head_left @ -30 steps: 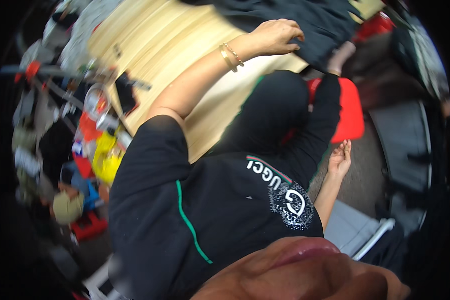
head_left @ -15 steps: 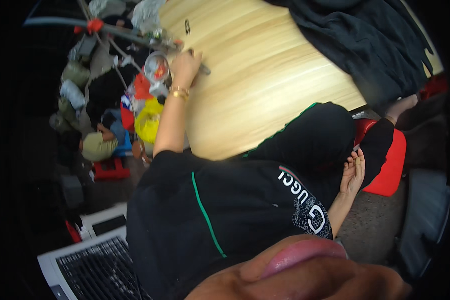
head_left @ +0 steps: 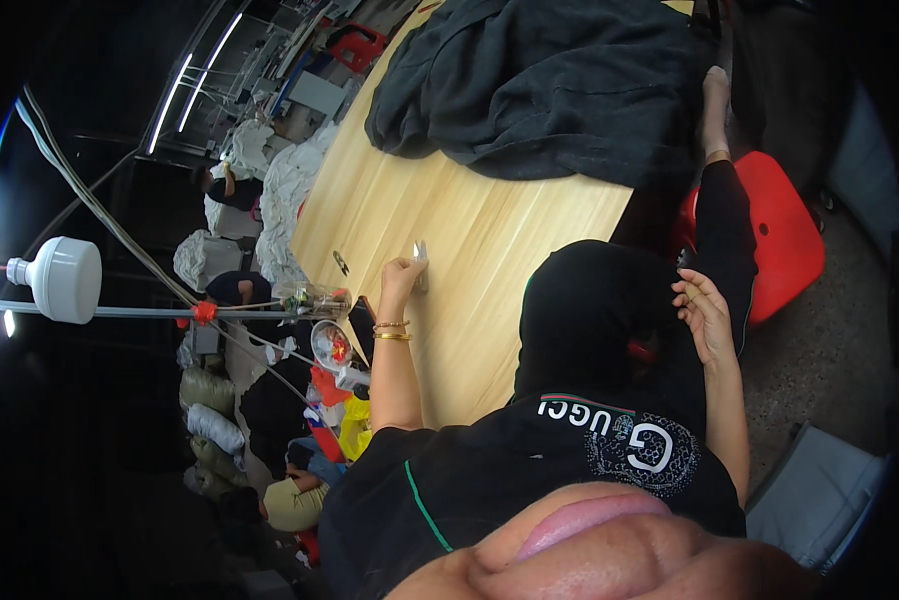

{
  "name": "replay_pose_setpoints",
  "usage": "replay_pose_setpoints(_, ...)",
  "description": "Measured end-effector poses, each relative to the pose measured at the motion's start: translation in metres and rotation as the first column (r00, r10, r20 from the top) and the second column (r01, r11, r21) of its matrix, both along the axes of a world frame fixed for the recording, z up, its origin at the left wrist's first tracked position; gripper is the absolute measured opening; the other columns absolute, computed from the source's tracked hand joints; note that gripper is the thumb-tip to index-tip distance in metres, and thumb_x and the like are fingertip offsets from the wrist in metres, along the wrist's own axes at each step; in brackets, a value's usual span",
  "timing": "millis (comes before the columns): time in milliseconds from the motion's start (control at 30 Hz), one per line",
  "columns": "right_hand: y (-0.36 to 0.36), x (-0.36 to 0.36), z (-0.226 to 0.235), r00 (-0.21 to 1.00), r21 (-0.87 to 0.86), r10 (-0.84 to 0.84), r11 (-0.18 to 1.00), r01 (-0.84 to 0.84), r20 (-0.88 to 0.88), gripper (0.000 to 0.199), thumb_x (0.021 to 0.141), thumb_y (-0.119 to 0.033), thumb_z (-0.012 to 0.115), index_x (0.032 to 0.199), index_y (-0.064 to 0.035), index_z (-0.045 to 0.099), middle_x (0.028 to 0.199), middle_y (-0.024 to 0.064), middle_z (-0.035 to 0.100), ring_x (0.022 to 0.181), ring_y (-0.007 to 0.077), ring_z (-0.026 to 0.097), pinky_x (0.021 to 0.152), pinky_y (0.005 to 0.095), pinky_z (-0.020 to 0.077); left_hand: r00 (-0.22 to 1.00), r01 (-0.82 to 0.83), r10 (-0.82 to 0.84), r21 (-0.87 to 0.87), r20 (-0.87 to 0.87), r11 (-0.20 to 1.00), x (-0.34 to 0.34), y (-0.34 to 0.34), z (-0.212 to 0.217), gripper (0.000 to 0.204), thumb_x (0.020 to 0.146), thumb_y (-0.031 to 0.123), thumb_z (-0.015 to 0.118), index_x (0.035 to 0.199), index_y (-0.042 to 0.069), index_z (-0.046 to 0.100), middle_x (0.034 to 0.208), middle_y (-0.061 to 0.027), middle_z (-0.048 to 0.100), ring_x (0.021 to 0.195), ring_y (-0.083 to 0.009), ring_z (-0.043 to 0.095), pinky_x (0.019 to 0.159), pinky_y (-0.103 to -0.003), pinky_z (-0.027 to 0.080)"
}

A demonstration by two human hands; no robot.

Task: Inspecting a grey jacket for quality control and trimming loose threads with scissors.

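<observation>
Head view showed, at far left, a white bulb-shaped lamp [head_left: 65,279] on a thin horizontal rod, set beside the work surface, probably to light it. Right of it, the left hand [head_left: 402,274] was curled shut around a small silvery metal clipper [head_left: 420,254], its tip pointing up above the pale wooden tabletop [head_left: 490,230], gripped in the fist for control. Further along, a heap of dark grey fabric [head_left: 560,85] lay on the table's far end, within reach. The right hand [head_left: 705,315] rested loosely on the black-trousered knee, fingers slightly bent, holding nothing. A red plastic stool [head_left: 785,235] stood beyond it.
</observation>
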State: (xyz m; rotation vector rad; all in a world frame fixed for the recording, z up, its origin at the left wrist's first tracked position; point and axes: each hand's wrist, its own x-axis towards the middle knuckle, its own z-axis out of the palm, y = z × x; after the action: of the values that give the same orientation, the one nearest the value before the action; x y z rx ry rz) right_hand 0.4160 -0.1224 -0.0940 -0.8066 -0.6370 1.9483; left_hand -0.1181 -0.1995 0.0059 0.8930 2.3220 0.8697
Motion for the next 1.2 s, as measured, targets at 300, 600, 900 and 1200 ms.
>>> replay_pose_setpoints(300, 0.023, -0.008, 0.023, 0.985, 0.240, -0.027, 0.971, -0.015, 0.172, 0.035, 0.096, -0.020, 0.056, 0.127, -0.0048, 0.057, 0.112, 0.0049, 0.063, 0.096, 0.0100, 0.060, 0.077, 0.0222, 0.0456, 0.829, 0.473, -0.533, 0.296, 0.171, 0.830, 0.168, 0.116, 0.050, 0.020, 0.083, 0.022, 0.075, 0.081, 0.007, 0.063, 0.076, -0.0003, 0.066, 0.069, -0.0062, 0.058, 0.062, -0.019, 0.042)
replay_pose_setpoints(600, 0.069, -0.043, 0.067, 0.985, 0.469, -0.057, 0.883, -0.027, 0.164, 0.050, 0.096, -0.012, 0.053, 0.142, 0.0011, 0.038, 0.109, 0.0099, 0.061, 0.093, 0.0134, 0.061, 0.086, 0.0242, 0.0469, 0.228, 0.840, -0.866, 0.361, 0.444, 0.406, 0.311, 0.200, 0.051, 0.013, 0.084, 0.011, 0.074, 0.082, 0.002, 0.065, 0.081, -0.0011, 0.067, 0.077, -0.0067, 0.061, 0.071, -0.021, 0.049)
replay_pose_setpoints(900, 0.043, -0.008, 0.034, 0.995, 0.184, -0.100, 0.978, 0.097, 0.011, 0.030, 0.098, -0.013, 0.049, 0.126, -0.0009, 0.052, 0.105, 0.0060, 0.062, 0.088, 0.0089, 0.058, 0.080, 0.0233, 0.0465, 0.538, 0.798, -0.425, 0.279, -0.728, 0.534, 0.185, 0.306, 0.047, 0.048, 0.076, 0.027, 0.077, 0.117, 0.006, 0.061, 0.130, -0.0214, 0.046, 0.124, -0.0348, 0.044, 0.105, -0.040, 0.039)
replay_pose_setpoints(1200, 0.016, -0.006, 0.031, 0.996, 0.101, -0.065, 0.993, 0.060, 0.054, 0.037, 0.096, -0.011, 0.048, 0.131, -0.0002, 0.047, 0.097, 0.0060, 0.059, 0.084, 0.0106, 0.056, 0.077, 0.0242, 0.0457, 0.639, 0.210, -0.122, 0.020, -0.759, 0.977, 0.091, 0.373, 0.086, 0.075, 0.089, 0.038, 0.062, 0.148, 0.006, 0.027, 0.141, -0.0219, 0.047, 0.137, -0.0398, 0.036, 0.112, -0.053, 0.027)
